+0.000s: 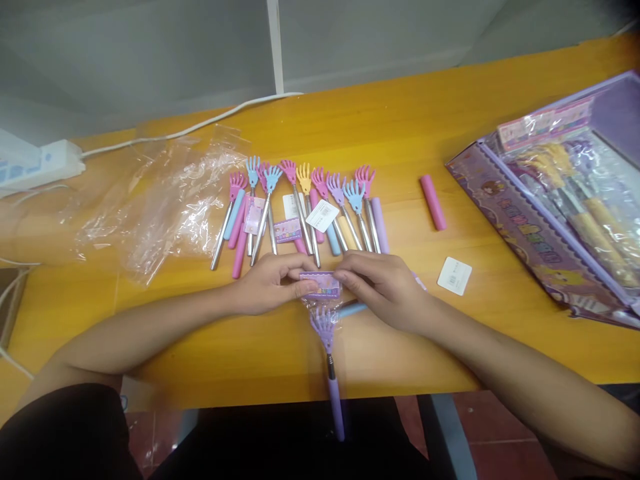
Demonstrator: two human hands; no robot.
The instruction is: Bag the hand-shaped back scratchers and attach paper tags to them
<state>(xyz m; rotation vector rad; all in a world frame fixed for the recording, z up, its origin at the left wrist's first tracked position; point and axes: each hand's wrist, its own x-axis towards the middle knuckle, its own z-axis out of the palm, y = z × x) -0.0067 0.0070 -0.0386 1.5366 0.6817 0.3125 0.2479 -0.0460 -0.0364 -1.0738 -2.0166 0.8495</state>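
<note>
My left hand [273,283] pinches the left end of a folded purple header card [323,285], and my right hand [377,283] pinches its right end. Below the card hangs a clear plastic bag holding a purple back scratcher [327,333]. Its claw points up toward the card, and its purple handle reaches past the table's front edge. A light blue tube [351,310] lies partly under my right hand. Just beyond my hands lie several back scratchers [354,200] in pink, blue, yellow and purple, with metal rods, mixed with loose coloured handle sleeves [380,223] and small cards [289,230].
Clear plastic bags [185,200] are heaped on the left, near a white power strip [43,163] and its cable. On the right stands a purple display box [530,227] with bagged back scratchers inside. A pink sleeve [433,203] and a white card [455,276] lie beside it.
</note>
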